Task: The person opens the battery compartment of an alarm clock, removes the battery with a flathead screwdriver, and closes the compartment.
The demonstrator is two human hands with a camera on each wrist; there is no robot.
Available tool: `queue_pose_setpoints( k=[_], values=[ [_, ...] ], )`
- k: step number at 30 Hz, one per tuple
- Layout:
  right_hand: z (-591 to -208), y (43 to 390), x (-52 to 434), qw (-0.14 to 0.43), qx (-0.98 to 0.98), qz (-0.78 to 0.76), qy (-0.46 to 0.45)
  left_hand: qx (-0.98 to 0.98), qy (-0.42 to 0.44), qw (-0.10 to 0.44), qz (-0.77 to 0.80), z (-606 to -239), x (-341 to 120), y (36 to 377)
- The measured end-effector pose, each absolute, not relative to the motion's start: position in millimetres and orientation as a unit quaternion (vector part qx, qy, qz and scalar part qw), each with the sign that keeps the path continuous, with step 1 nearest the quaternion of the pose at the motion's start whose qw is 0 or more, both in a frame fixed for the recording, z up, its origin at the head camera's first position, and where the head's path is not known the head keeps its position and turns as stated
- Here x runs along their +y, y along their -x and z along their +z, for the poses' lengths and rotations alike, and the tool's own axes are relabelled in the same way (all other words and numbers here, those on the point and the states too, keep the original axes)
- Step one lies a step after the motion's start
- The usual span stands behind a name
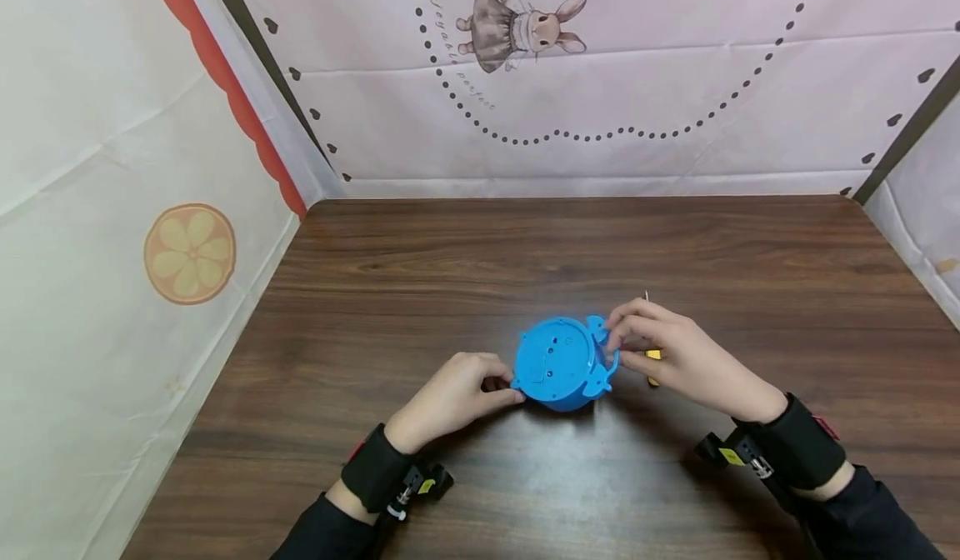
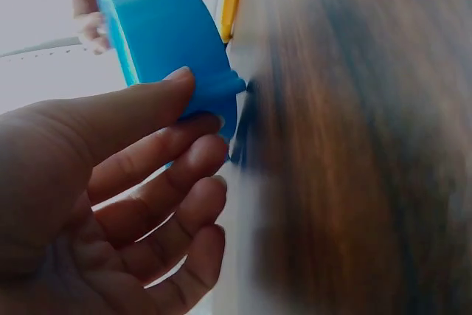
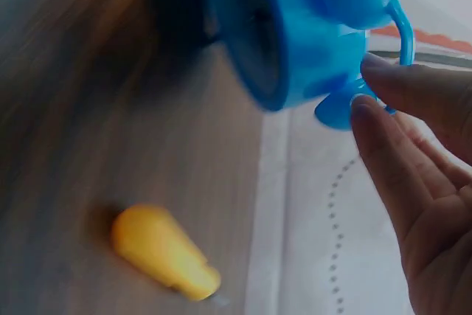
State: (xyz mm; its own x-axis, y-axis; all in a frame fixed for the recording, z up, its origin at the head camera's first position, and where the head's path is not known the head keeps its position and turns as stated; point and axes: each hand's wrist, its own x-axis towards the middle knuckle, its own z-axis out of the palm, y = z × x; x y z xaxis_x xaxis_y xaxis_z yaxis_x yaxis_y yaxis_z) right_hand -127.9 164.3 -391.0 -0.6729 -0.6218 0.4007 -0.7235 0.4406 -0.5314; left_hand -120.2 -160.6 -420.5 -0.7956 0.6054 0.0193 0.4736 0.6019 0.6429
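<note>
A round blue plastic alarm clock [image 1: 558,364] stands on the brown wooden table [image 1: 525,243] with its back panel turned up toward me. My left hand [image 1: 508,385] pinches the clock's left edge by a small foot [image 2: 221,90] between thumb and fingers. My right hand [image 1: 615,339] holds the bell and thin handle [image 3: 402,27] on the clock's right side, fingertips [image 3: 369,108] against the blue plastic. A yellow-handled screwdriver [image 1: 654,356] lies on the table under the right hand, also seen as the yellow handle [image 3: 162,252] in the right wrist view.
Fabric walls enclose the table on three sides: a pink one with a rabbit print [image 1: 525,31] at the back and a white one with an orange-slice print [image 1: 190,253] on the left. Bare wood stretches from the clock to the back wall.
</note>
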Motion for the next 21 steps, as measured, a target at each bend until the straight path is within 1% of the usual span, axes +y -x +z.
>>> queue_pose_setpoints(
  k=[5, 10, 13, 21],
  values=[
    [-413, 133, 164, 0.095, -0.862, 0.306, -0.393, 0.903, -0.293, 0.082, 0.304, -417, -161, 117],
    [-430, 128, 157, 0.127, -0.858, 0.254, -0.428, 0.913, -0.275, 0.079, 0.291, -418, -162, 113],
    [-432, 126, 154, 0.139, -0.858, 0.245, -0.429, 0.914, -0.273, 0.07, 0.292, -419, -163, 112],
    [-427, 134, 153, 0.141, -0.871, 0.224, -0.414, 0.914, -0.276, 0.061, 0.292, -418, -164, 117]
  ],
)
